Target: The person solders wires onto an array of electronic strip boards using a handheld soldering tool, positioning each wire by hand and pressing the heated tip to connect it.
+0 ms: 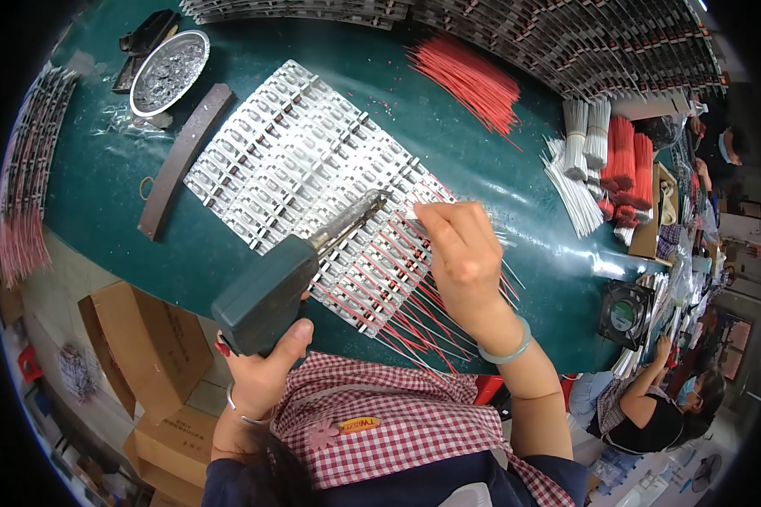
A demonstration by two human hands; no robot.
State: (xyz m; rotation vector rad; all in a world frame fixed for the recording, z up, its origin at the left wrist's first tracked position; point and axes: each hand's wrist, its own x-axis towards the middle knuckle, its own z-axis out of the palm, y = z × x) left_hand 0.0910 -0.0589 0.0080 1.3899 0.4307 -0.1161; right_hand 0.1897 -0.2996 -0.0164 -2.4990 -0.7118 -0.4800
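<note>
My left hand (266,372) is wrapped round a dark green soldering gun (266,291). The gun's metal tip lies over the right part of a panel of white rectangular modules (283,156). Beside that tip, my right hand (467,262) is closed in a pinch on a thin wire, whose end is mostly hidden by the fingertips. Red and white wires (414,325) are laid in rows across the panel's near right part and trail off its edge under my right wrist.
A silver bowl (171,74) and a dark curved bar (186,160) lie to the left. Loose red wires (473,80) and bundled wires (621,152) are at the far right. Stacked panels line the back. A small fan (626,313) stands right; a co-worker (651,406) sits beyond it.
</note>
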